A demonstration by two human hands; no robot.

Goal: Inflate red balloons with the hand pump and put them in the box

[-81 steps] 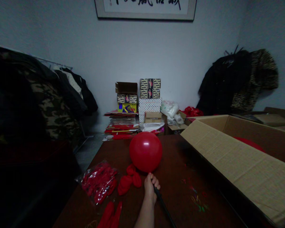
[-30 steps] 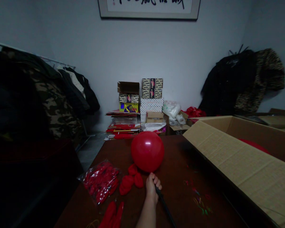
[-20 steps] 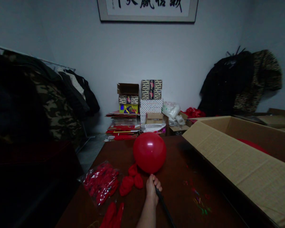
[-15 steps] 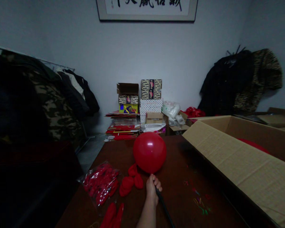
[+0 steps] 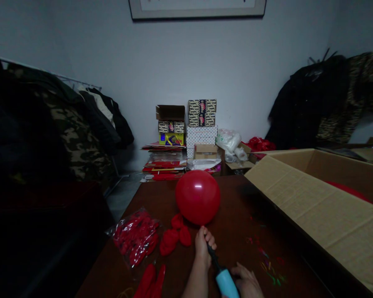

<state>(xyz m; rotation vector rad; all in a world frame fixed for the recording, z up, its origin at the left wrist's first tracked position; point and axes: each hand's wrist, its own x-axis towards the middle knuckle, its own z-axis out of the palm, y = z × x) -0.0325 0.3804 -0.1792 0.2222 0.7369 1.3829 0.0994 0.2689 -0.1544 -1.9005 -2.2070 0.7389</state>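
A round, inflated red balloon (image 5: 197,197) stands just beyond my left hand (image 5: 204,245). That hand is closed around the balloon's neck and the black front end of a hand balloon pump (image 5: 226,283). The pump's light-blue barrel points down to the bottom edge, with my right hand (image 5: 246,281) wrapped around it, its fingers partly hidden. Left of my left hand lie several uninflated red balloons (image 5: 169,241) beside a clear bag of red balloons (image 5: 135,236). More limp red balloons (image 5: 151,282) lie near the bottom edge.
A large open cardboard box (image 5: 317,211) stands on the right, with something red inside. Small coloured bands (image 5: 272,273) are scattered on the brown table (image 5: 233,231). Stacked boxes (image 5: 202,138) stand behind the table. Coats hang left and right.
My right hand and the pump's blue barrel have come into view from below, sliding up the black shaft towards my left hand. My left hand keeps its grip at the balloon. The view has tilted slightly.
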